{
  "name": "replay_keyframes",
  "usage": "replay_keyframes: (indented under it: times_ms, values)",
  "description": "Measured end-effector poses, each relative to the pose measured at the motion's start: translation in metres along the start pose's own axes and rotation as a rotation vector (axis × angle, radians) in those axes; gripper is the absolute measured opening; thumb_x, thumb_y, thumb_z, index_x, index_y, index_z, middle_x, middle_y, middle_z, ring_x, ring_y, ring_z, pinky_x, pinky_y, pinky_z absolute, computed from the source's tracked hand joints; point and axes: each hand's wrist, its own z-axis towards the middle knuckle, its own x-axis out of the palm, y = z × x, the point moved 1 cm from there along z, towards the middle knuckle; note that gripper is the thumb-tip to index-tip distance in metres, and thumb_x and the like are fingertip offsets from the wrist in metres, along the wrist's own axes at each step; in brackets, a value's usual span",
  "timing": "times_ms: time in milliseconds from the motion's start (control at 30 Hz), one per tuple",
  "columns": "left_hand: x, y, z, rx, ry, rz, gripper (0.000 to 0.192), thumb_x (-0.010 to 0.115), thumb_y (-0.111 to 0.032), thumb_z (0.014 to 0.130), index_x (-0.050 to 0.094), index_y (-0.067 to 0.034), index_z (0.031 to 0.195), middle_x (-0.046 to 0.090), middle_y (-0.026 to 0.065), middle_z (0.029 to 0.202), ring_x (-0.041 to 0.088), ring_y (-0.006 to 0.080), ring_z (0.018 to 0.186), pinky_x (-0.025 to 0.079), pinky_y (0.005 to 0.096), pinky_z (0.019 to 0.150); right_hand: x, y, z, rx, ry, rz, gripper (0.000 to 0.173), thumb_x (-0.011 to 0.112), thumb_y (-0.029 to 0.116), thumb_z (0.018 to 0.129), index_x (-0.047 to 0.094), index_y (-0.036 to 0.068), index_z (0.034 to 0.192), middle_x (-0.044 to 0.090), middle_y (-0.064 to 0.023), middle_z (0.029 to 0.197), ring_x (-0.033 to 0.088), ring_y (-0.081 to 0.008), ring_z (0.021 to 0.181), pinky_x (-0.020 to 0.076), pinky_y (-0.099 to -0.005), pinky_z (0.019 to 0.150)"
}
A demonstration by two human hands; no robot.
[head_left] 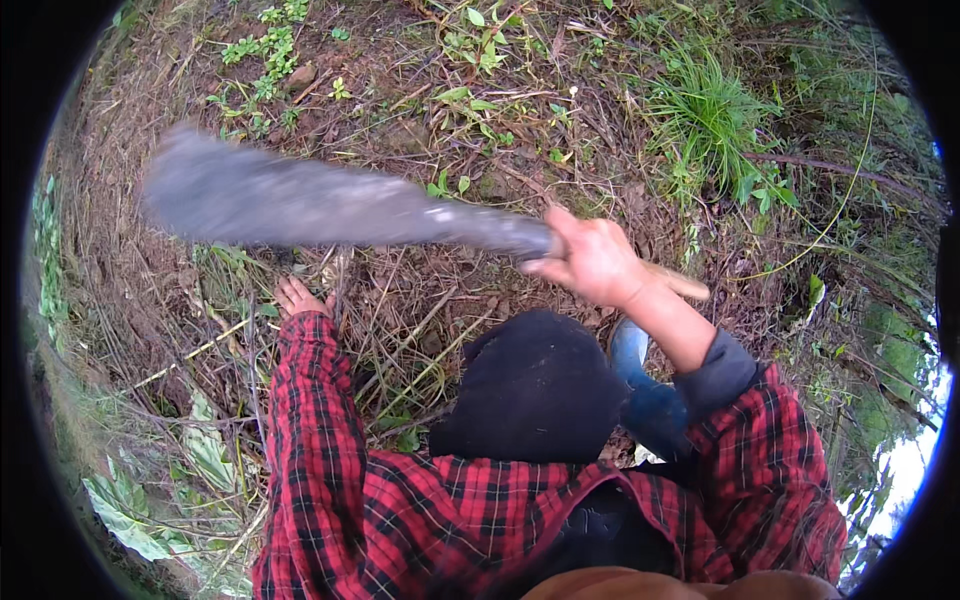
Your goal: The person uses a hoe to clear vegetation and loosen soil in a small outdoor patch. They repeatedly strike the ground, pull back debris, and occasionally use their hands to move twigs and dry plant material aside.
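Note:
My right hand (592, 259) is closed around the wooden handle (684, 283) of a machete. The broad dark blade (300, 196) points left across the view, raised above the ground and blurred by motion. Its tip is widest, and its shiny part lies towards the grip. Low on the left, my left hand (301, 296) rests among dry stems and weeds with its fingers spread, below the blade. A short upright stem (341, 274) stands right beside its thumb. Whether the palm touches soil or only stalks is hidden.
Dry stalks and twigs (420, 337) litter the brown soil. My bent knee (536, 390) in dark cloth and a blue boot (634, 352) are close below the machete. A grass tuft (709, 112) grows at upper right; large cut leaves (131, 517) lie at lower left.

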Motion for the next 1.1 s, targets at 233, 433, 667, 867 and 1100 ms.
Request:
replay_keyframes:
  times_ms: [233,433,667,867,1100]
  values:
    - [0.018,-0.006,0.012,0.024,-0.103,-0.041,0.099,0.065,-0.05,0.068,0.011,-0.006,0.139,0.008,0.0092,0.145,0.008,0.0318,0.133,0.02,0.0457,0.105,0.053,-0.136,-0.098,0.721,0.174,0.023,0.065,0.046,0.061,0.079,0.056,-0.003,0.088,0.059,-0.0257,0.078,0.058,-0.0393,0.081,0.046,-0.0437,0.074]
    - [0.002,-0.022,0.013,0.004,0.021,-0.01,0.102,0.061,-0.056,0.07,0.004,-0.007,0.14,-0.002,0.0096,0.146,-0.003,0.03,0.134,0.013,0.0447,0.107,0.04,-0.086,-0.091,0.487,0.201,0.112,0.068,0.046,0.065,0.076,0.054,-0.001,0.093,0.06,-0.0203,0.072,0.061,-0.0348,0.072,0.049,-0.0408,0.068]
    - [0.079,0.052,0.083,-0.023,-0.002,-0.041,0.096,0.06,-0.051,0.074,0.005,-0.006,0.139,0.003,0.0109,0.146,0.002,0.0308,0.134,0.017,0.0438,0.106,-0.021,0.105,0.035,-0.455,0.03,0.17,0.06,0.048,0.061,0.077,0.053,0.002,0.086,0.059,-0.013,0.062,0.061,-0.0298,0.057,0.0499,-0.0404,0.052]
    - [-0.004,-0.026,0.008,0.028,0.105,-0.002,0.095,0.061,-0.049,0.074,0.006,-0.006,0.139,0.003,0.0107,0.146,0.002,0.0304,0.134,0.017,0.0437,0.106,-0.027,0.08,0.044,-0.294,0.046,0.053,0.061,0.05,0.062,0.075,0.052,0.002,0.089,0.062,-0.0131,0.065,0.063,-0.0304,0.061,0.0512,-0.0384,0.057]
    - [-0.008,-0.022,0.008,0.057,-0.051,-0.038,0.1,0.058,-0.057,0.071,0.007,-0.005,0.139,0.002,0.0115,0.146,0.002,0.0297,0.134,0.014,0.0442,0.107,0.062,-0.176,-0.107,0.856,0.123,0.271,0.063,0.054,0.057,0.076,0.06,-0.006,0.087,0.061,-0.0219,0.076,0.061,-0.0323,0.076,0.0457,-0.0389,0.072]
